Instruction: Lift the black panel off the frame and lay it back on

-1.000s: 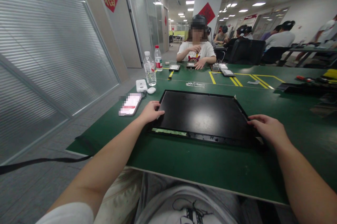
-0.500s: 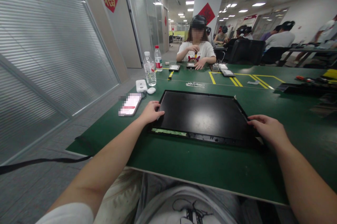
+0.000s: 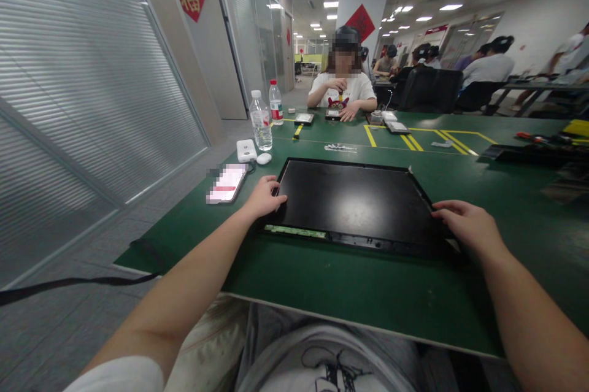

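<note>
Green table (image 3: 350, 281) in a busy open workroom: the left hand (image 3: 263, 197) curls loosely over the near-left edge of a black panel (image 3: 354, 202), and the right hand (image 3: 462, 224) over its near-right edge, likely steadying it flat at the table's near middle. A phone (image 3: 227, 183) and a water bottle (image 3: 261, 120) sit further left, apart from it.

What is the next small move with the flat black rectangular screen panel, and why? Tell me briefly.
Probably hook the fingers under both side edges and raise the flat black rectangular screen panel slightly. It lies flat on the green table, with the left hand at its left edge and the right hand at its right edge, so both sides are covered.
</note>
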`<state>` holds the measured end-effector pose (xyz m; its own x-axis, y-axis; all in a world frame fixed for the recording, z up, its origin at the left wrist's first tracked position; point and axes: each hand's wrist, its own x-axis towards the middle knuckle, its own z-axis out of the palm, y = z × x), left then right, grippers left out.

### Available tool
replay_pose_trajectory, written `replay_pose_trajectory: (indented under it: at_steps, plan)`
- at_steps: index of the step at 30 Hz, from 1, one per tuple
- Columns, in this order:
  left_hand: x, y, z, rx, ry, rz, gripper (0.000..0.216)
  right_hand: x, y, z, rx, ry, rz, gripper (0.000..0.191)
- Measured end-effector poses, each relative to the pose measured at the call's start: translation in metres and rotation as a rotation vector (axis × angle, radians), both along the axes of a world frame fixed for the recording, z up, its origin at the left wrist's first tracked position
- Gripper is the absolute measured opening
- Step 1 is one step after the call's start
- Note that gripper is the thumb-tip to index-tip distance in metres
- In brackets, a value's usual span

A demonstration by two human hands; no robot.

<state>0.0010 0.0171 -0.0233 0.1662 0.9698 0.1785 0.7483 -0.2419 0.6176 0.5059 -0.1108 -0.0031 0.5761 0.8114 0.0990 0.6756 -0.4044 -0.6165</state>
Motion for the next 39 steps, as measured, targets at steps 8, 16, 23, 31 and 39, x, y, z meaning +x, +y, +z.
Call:
replay_pose_trajectory:
  at_steps: [8, 16, 23, 31, 39]
  plan:
    - [0.001, -0.001, 0.001, -0.020, -0.022, -0.020, 0.040, 0.008, 0.003, -0.008, 0.011, -0.014, 0.010, 0.023]
    - [0.003, -0.004, 0.004, 0.012, -0.053, -0.027, 0.062, 0.002, 0.002, -0.004, 0.022, 0.003, -0.009, 0.021]
    - [-0.010, 0.005, 0.011, 0.021, 0.297, 0.054, 0.053, 0.000, 0.000, 0.000, 0.018, 0.037, 0.004, 0.021]
    - [-0.009, 0.004, 0.008, -0.002, 0.418, 0.012, 0.051, -0.012, -0.004, 0.012, -0.012, 0.089, -0.057, 0.033]
    - [-0.013, 0.013, 0.001, 0.036, 0.146, 0.011, 0.030, -0.001, 0.000, 0.003, -0.041, -0.018, -0.064, 0.031]
